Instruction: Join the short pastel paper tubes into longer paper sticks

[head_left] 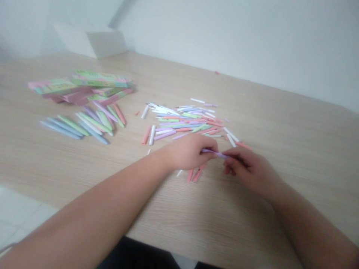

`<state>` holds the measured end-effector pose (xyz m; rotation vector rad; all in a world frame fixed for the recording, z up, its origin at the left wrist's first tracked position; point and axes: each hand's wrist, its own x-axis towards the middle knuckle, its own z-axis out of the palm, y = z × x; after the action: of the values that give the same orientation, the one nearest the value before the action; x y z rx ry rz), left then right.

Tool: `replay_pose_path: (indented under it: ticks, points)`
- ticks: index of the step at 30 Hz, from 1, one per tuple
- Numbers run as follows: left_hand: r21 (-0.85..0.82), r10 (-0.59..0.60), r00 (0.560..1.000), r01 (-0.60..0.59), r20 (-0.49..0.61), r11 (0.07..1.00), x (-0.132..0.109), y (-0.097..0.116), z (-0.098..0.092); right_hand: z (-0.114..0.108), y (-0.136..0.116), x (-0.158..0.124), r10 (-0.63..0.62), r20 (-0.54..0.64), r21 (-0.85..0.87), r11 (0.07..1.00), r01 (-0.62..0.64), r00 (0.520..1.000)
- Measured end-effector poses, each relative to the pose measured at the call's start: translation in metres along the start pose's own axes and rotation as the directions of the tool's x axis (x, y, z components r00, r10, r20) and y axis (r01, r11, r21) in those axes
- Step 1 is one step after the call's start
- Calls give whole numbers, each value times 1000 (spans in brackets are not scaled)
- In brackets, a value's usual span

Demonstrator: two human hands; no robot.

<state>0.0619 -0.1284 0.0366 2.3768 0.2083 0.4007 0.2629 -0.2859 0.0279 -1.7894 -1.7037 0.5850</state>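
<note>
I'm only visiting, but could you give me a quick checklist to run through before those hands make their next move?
1. Left hand gripping one end of the purple piece: ok.
2. Right hand gripping the other end: ok.
3. Purple piece free of damage: cannot tell, too blurred.
4. Loose parts sorted by colour: not ok, mixed together.
5. Pens on the left kept apart from the loose parts: ok.
6. Patterned boxes clear of both hands: ok.

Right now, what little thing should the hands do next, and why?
Maybe the right hand should push gently toward the left hand: they pinch opposite ends of a slim purple piece, and its middle seems narrower, perhaps a joint, though blur hides that.
</note>
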Motion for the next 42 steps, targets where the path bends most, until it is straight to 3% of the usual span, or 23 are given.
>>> replay_pose_path:
  ticks: [3, 10, 14, 18, 22, 25, 29, 33, 39, 42]
  points:
    - [52, 32, 999, -31, -24, 998, 0, -3, 0, 0, -1, 1, -1, 33, -2, 1000, 2, 999]
    - [78, -1, 999, 3, -38, 997, 1, -10, 2, -3, 0, 2, -76, -23, -363, 930, 63, 997]
    - [71, 25, 999, -23, -27, 997, 1, -11, 3, -7, 3, 1, -175, -23, -470, 871, 144, 984]
    - [64, 30, 999, -28, -34, 998, 0, -6, 4, -8, 1, 1, -99, -19, -352, 932, 86, 995]
    - [40, 37, 997, -34, -66, 999, 1, -2, 6, -2, -1, 1, 84, -34, -1, 996, -84, 996]
    - [28, 27, 996, -24, -88, 999, 3, -3, 8, 1, 3, -1, 86, -86, 177, 982, -70, 993]
    - [18, 6, 996, -4, -91, 1000, 3, -6, 8, -3, 6, -3, -30, -100, -69, 997, 23, 995]
    - [25, 32, 996, -30, -84, 999, 1, -7, 7, -8, 0, -2, -42, -82, -248, 969, 21, 996]
    - [45, 70, 993, -66, -95, 997, 2, -7, 5, -8, 4, -2, 22, -47, -198, 980, -30, 999]
    - [38, 51, 994, -47, -98, 998, 2, -11, 5, -7, 11, -2, 8, -98, -126, 992, -21, 995]
